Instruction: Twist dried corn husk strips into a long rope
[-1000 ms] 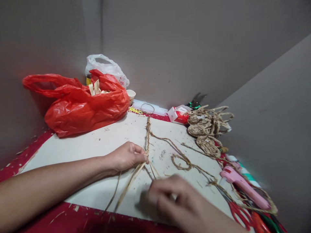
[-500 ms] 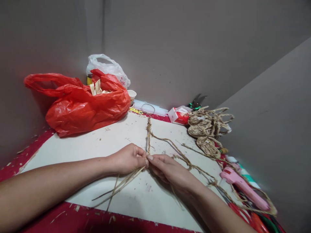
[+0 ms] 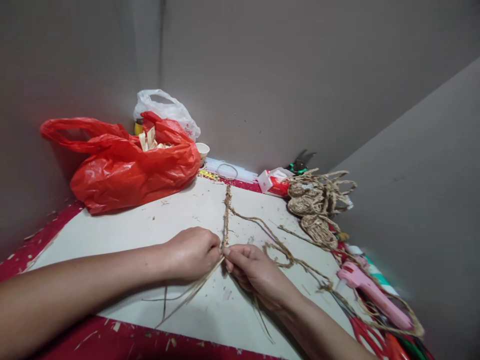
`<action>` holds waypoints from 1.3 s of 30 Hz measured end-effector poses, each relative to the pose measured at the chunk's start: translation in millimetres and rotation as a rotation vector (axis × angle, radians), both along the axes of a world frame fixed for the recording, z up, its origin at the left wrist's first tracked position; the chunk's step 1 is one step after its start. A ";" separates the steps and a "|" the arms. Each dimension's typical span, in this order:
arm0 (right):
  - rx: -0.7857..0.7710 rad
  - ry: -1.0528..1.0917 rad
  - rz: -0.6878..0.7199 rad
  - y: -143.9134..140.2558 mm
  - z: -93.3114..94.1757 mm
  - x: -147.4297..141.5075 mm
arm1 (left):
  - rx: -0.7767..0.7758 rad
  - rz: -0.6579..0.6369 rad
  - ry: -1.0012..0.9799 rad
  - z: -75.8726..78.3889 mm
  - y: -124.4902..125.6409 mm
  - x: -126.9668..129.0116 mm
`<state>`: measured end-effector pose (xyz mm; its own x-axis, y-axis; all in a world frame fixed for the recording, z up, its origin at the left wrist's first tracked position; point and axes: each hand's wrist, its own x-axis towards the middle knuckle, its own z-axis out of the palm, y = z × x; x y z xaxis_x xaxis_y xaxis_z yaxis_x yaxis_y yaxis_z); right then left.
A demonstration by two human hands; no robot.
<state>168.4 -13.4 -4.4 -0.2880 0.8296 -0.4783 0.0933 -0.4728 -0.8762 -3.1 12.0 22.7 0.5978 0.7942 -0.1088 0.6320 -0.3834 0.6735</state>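
A thin straw braid [image 3: 226, 215] runs from the far side of the white board toward me, and both hands pinch its near end. My left hand [image 3: 197, 252] is closed on it from the left, its fingers curled in. From the right, my right hand [image 3: 249, 265] holds it between thumb and forefinger, close against the left. Loose straw strands [image 3: 187, 296] trail out below the left hand, and a few more hang under the right. A brown straw cord [image 3: 258, 220] branches off the braid and lies across the board to the right.
At the back left stand a red plastic bag [image 3: 138, 170] with straw inside, a white bag [image 3: 168, 110] and a paper cup [image 3: 203, 150]. Along the right lie woven straw slippers [image 3: 313, 200], a pink glue gun [image 3: 375, 292] and red-handled scissors [image 3: 365, 332]. A tissue pack [image 3: 275, 181] sits behind.
Both hands have shifted slightly nearer to me along the braid. The left hand has turned, its back now more upward, and the loose strands have swung.
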 end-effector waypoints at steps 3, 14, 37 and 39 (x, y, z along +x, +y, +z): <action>0.017 0.044 -0.054 -3.3 -1.8 -3.2 | 0.112 -0.007 0.099 8.0 -11.2 2.8; -0.125 0.239 -0.103 -9.4 5.0 -7.9 | 0.533 -0.386 0.327 -12.9 -48.6 8.1; 0.334 -0.304 0.250 0.6 9.8 5.8 | -0.389 -0.010 -0.312 -19.8 10.9 -1.3; 0.441 -0.409 0.266 -1.8 9.4 4.4 | -0.380 0.000 -0.291 -23.4 11.8 -0.7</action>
<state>172.8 -15.2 5.1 -0.3777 0.8985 -0.2237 0.5242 0.0083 -0.8516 -3.8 23.7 -0.6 0.6463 0.7306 -0.2201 0.3967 -0.0754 0.9148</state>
